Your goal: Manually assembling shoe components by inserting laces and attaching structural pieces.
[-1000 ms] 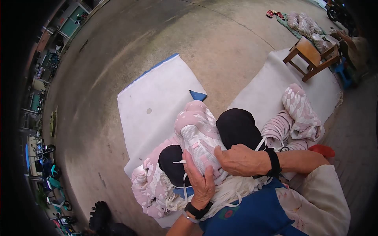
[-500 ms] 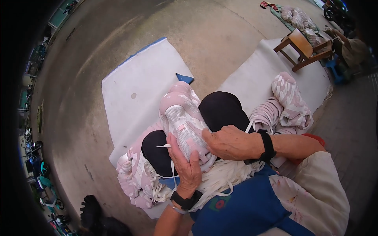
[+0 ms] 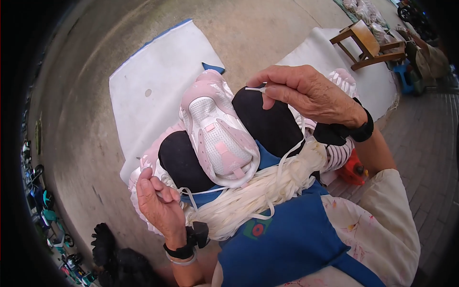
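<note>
An unlaced pink and white sneaker [image 3: 221, 136] rests between my knees, toe pointing away, its open collar towards me. Above my right knee [image 3: 256, 112], my right hand [image 3: 306, 93] pinches the white tip of a shoelace [image 3: 255, 89]. From that hand a lace hangs down towards my lap. Left of the shoe, beside my other knee, my left hand [image 3: 161, 201] is closed with fingers curled. A white lace runs from it across below the sneaker's heel; the grip itself is partly hidden. A thick bundle of cream-white laces [image 3: 272, 186] lies over my blue apron [image 3: 287, 239].
More pink and white shoes [image 3: 342, 79] sit on my right, and others lie to my left, partly hidden. White sheets [image 3: 158, 71] cover some concrete ground. A wooden stool [image 3: 366, 40] stands far right, and a red object [image 3: 354, 168] is by my right forearm.
Both hands have left the sneaker and spread apart. My right hand has risen with a lace tip; my left has moved left, drawing lace with it. The view has shifted slightly.
</note>
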Available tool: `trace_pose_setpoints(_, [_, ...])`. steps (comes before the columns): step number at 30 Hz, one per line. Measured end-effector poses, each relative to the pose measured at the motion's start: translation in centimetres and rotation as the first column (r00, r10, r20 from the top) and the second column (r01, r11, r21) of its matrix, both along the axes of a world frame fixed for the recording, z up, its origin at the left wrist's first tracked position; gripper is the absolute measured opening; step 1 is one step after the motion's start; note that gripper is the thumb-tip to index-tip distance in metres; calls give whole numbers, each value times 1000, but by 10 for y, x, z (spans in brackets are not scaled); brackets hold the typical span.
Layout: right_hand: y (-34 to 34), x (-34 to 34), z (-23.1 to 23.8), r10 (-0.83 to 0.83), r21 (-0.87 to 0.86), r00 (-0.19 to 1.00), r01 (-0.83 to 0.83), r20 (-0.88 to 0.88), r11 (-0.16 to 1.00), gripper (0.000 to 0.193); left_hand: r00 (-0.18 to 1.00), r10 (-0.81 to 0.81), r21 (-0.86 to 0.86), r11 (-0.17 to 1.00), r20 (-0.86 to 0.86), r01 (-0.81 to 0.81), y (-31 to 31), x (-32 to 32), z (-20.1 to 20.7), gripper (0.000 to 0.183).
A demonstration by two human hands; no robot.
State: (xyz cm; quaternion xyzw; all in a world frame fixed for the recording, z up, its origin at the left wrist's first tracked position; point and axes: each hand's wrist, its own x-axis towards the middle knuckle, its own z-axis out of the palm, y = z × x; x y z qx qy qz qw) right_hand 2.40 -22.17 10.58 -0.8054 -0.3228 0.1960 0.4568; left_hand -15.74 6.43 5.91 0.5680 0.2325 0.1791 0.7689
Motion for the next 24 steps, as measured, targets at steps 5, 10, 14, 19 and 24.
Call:
trace_pose_setpoints(5, [23,-3,-21,20,-8,997,-21,-70,1000,17,993,95,186,977,76,-108,47,-20,31,27])
trace_pose_setpoints(10, [58,-16,-54,84,38,976,-93,202,995,16,975,-80,534,826,-205,180,7,7,12,12])
trace_pose_setpoints(14, [66,-21,-62,96,-48,945,-85,313,995,11,901,-307,718,547,-306,430,-17,46,8,8])
trace_pose_setpoints(19, [67,-25,-60,67,-121,928,-24,366,992,12,893,-400,842,392,-205,369,-28,68,-7,15])
trace_pose_setpoints(24, [62,-21,-64,76,-86,916,-46,395,995,13,879,-409,846,352,-245,400,-34,76,-1,14])
